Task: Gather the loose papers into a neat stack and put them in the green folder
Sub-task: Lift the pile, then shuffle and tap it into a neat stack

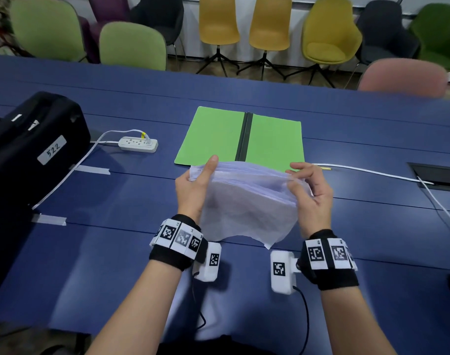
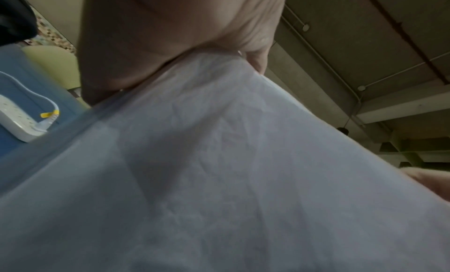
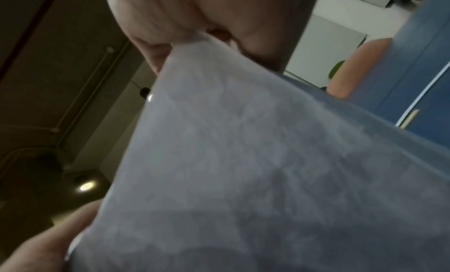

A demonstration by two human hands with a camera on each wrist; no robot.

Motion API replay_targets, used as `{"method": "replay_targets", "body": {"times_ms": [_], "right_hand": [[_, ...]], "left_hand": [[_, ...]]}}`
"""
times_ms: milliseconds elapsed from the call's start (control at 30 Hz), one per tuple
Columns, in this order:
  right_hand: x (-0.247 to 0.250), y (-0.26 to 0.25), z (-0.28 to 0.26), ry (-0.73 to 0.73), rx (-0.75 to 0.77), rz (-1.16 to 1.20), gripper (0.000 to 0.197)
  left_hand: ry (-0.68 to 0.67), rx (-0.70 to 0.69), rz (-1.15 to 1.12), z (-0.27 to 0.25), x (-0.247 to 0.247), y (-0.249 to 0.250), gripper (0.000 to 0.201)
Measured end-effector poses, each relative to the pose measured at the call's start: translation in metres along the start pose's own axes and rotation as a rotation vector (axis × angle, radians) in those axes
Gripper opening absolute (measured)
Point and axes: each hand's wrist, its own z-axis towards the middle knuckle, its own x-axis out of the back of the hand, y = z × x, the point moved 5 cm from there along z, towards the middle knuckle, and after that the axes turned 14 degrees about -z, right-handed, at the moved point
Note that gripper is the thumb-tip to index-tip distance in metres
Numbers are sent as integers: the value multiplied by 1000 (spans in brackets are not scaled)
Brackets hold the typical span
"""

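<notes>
- Here, the stack of papers (image 1: 247,198) is held up off the blue table (image 1: 116,196), between the person and the open green folder (image 1: 216,135), its top edges fanned and uneven and its lower edge sagging toward the body.
- The left hand (image 1: 193,190) grips the stack's left end, thumb laid over the near face and fingers curled behind; the left wrist view shows only paper pressed against the palm.
- The right hand (image 1: 309,193) pinches the right end the same way, thumb in front and fingers wrapped round the back.
- To do this step well, I judge the sheets should be stood on edge and tapped on the table with the grip loosened, so that the edges fall level before the stack goes over the folder's dark spine (image 1: 244,137).
- A tight squeeze would probably lock the fanned edges in place.
- The folder lies flat, both leaves spread.
- To the left sit a white power strip (image 1: 138,144) and a black case (image 1: 37,139) labelled 522; a white cable (image 1: 372,172) runs off right.
- Beyond the table stand green, yellow, dark and pink chairs.
</notes>
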Motion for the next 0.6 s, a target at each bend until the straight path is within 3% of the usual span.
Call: {"method": "replay_targets", "body": {"times_ms": [133,200,333,433,500,600], "right_hand": [[-1,-3,-1,-50,0,-40,19],[-4,-12,-2,-119,61,-86,23],[-12,-21,-4,-339,178,-335,54],[-6,-14,1,-342,161,-473,52],[-2,-10,5,-328,124,-489,46],[-3,-13,6,-287,170,-452,32]], "left_hand": [[-21,0,13,3,0,0,24],[-30,-9,2,4,1,-1,32],[-63,7,54,10,3,-4,46],[-122,67,91,14,5,-3,58],[-144,58,97,15,7,0,50],[-178,-24,95,8,5,4,23]]}}
